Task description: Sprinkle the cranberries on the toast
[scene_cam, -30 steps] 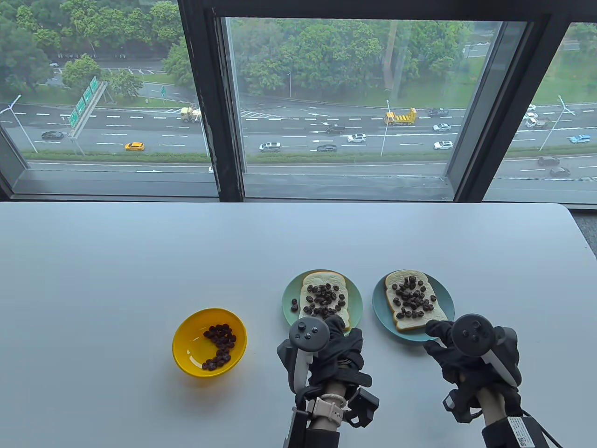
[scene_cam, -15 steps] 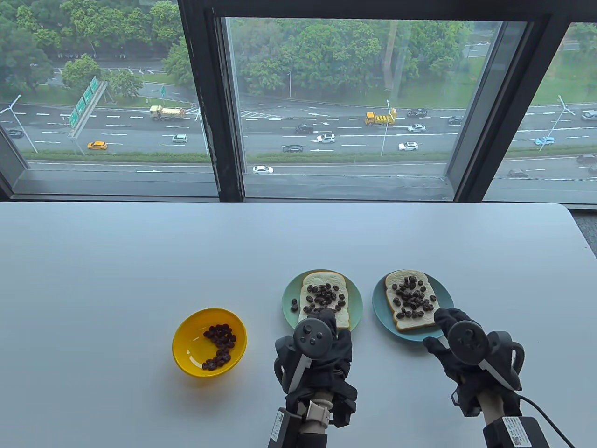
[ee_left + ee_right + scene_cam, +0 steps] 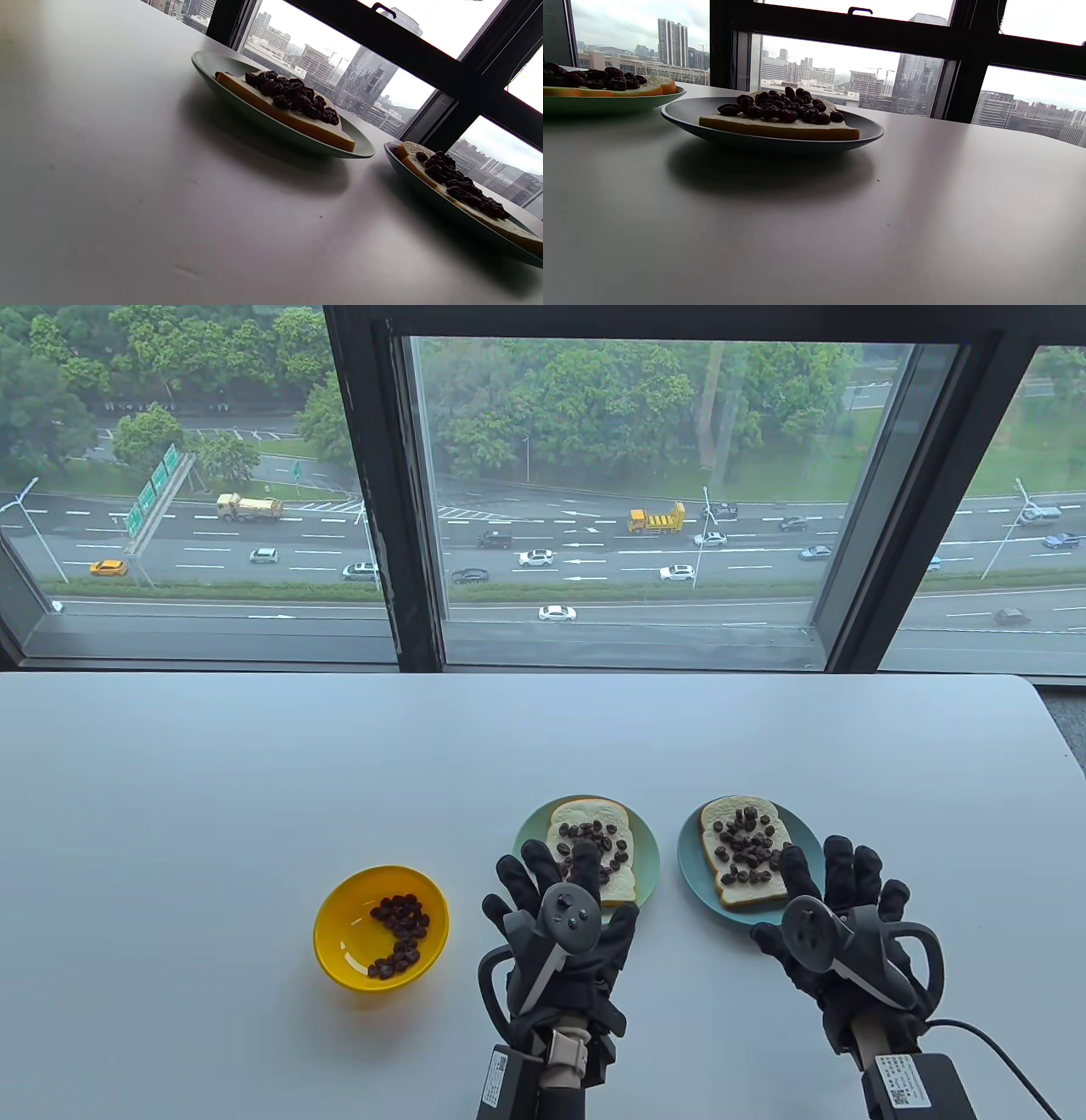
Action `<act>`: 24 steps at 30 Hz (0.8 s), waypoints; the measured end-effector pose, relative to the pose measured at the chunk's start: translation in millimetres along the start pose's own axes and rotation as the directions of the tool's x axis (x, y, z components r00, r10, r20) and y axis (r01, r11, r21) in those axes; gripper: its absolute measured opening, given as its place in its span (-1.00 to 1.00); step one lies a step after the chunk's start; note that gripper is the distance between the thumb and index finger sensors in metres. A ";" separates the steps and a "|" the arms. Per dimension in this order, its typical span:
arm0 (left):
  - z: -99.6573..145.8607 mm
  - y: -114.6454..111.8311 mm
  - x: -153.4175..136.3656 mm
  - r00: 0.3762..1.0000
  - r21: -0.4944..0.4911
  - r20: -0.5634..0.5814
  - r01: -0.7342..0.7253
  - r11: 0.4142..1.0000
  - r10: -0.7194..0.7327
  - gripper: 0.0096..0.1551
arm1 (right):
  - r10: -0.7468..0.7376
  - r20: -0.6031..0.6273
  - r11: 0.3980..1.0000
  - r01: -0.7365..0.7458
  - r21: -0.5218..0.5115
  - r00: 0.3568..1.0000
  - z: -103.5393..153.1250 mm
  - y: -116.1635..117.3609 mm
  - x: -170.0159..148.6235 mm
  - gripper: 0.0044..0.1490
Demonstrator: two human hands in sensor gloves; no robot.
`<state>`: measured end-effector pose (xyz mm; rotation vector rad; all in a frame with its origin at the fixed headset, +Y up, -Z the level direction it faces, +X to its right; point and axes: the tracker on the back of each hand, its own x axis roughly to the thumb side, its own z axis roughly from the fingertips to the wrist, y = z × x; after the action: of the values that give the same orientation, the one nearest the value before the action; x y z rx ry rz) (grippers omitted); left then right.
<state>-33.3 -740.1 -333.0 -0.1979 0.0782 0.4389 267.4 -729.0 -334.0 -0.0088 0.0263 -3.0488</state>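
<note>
Two slices of toast topped with dark cranberries lie on two plates: one on a light green plate (image 3: pixel 645 857) and one on a blue plate (image 3: pixel 694 872). A yellow bowl (image 3: pixel 339 950) at the left holds several cranberries (image 3: pixel 399 933). My left hand (image 3: pixel 564 916) is spread open, palm down, in front of the green plate, fingers over its near edge. My right hand (image 3: pixel 836 916) is spread open in front of the blue plate. Both hands are empty. The left wrist view shows both plates (image 3: pixel 297 140), the right wrist view the blue plate (image 3: pixel 861 135); no fingers show there.
The white table (image 3: pixel 254 763) runs back to a window with dark frames. The table's right corner (image 3: pixel 1031 687) is rounded. A cable (image 3: pixel 993 1044) trails from my right wrist.
Both hands have opened from curled to spread flat, fingers stretching toward the plates. The left hand has shifted slightly left and down.
</note>
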 end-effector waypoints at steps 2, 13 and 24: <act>-1.3 -1.6 -1.3 1.000 -0.016 -0.010 0.004 1.000 -0.004 0.00 | 0.026 0.000 1.000 -0.026 0.005 1.000 -0.3 1.0 0.7 0.13; -2.4 -5.3 1.1 1.000 -0.042 -0.006 0.019 0.999 -0.019 0.00 | 0.074 -0.046 0.993 -0.069 0.097 0.996 -2.1 11.4 -9.1 0.12; -0.8 -4.7 2.3 1.000 -0.054 -0.014 0.015 0.998 -0.016 -0.01 | 0.107 -0.079 0.986 -0.096 0.138 0.991 -1.2 14.9 -19.4 0.12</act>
<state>-29.2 -743.5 -333.2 -0.2542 0.0794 0.4245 288.1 -742.1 -335.6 0.1298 -0.1662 -2.9399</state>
